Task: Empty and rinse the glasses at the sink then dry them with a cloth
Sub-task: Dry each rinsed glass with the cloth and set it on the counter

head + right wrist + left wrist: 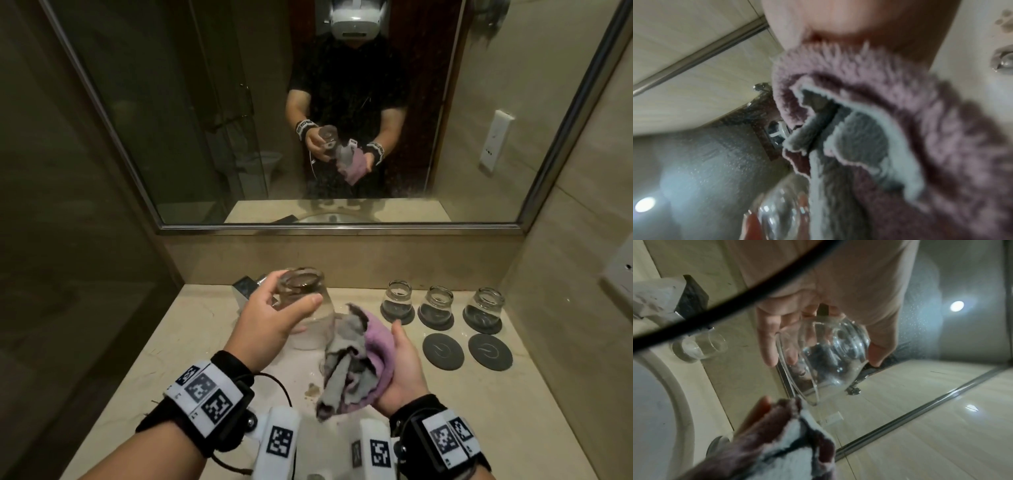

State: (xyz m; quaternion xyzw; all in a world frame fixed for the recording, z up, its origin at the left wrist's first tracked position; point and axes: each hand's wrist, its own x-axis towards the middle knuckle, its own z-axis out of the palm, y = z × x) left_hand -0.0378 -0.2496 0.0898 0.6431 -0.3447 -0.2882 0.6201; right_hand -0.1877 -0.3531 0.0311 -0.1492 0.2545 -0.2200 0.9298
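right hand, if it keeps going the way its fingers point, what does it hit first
Probably the glass in the left hand: the right hand, cupping the cloth, points up and left at it. Depth is unclear.

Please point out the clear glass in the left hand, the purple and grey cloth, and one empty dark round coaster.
clear glass [308,308], head view, on its side wall.
purple and grey cloth [373,346], head view, on its purple fold.
empty dark round coaster [443,351], head view, on its centre.
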